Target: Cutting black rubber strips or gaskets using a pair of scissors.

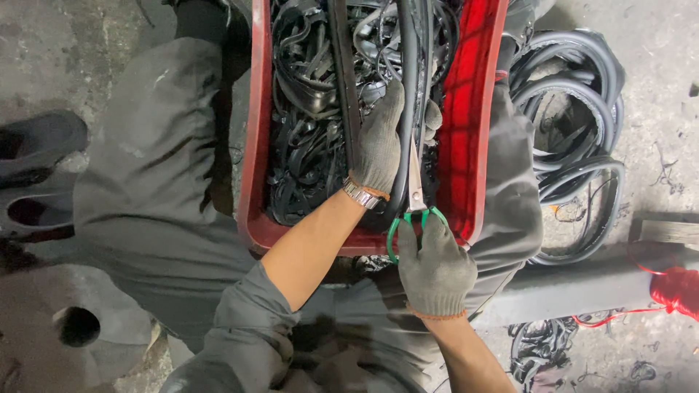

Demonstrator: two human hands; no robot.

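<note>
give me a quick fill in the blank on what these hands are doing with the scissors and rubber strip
1. The right hand holds scissors with ____ handles.
2. The left hand grips a black rubber strip over a ____ plastic crate.
3. Both hands wear grey knit ____.
4. The wristwatch sits on the ____ wrist.

Missing words: green; red; gloves; left

1. I see a grey concrete floor (pixel 655 87), stained and rough; it carries everything here.
2. On the right, black rubber loops (pixel 575 116) lie in a pile on the floor.
3. At the near right, a grey beam (pixel 568 291) lies flat, with red cord (pixel 673 287) at its right end.
4. Small black scraps (pixel 539 346) lie near it.
5. On the left, dark shoes (pixel 36 175) rest on the floor.
</note>
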